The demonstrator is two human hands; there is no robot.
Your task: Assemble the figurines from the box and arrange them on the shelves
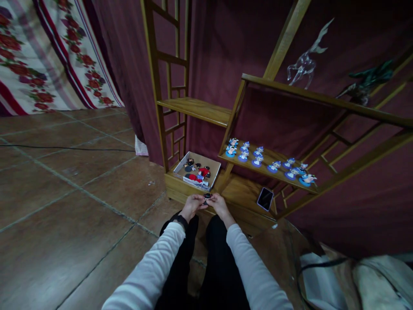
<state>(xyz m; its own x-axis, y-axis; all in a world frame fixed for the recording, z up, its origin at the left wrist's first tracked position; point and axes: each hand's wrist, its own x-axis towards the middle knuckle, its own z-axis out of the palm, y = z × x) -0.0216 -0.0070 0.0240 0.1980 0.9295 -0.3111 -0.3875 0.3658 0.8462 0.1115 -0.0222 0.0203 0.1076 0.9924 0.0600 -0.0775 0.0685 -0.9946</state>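
Observation:
Between my fingertips is a small dark figurine (207, 196), partly covered by the fingers. My left hand (193, 205) grips it from the left and my right hand (219, 204) from the right, just in front of the shelf unit's low front edge. Beyond them an open cardboard box (213, 177) sits on the bottom shelf, with several red, black and white figurines (197, 172) lying loose in it. Blue and purple figurines (257, 160) stand in two rows on the small shelf (280, 174) to the right.
A dark-screened tablet or phone (265, 199) lies on the lower right shelf. Higher up stand a clear glass horse (303, 64) and a dark green glass figure (364, 84). Bags (380, 280) rest on the floor at right. A black cable (67, 147) crosses the tiles at left.

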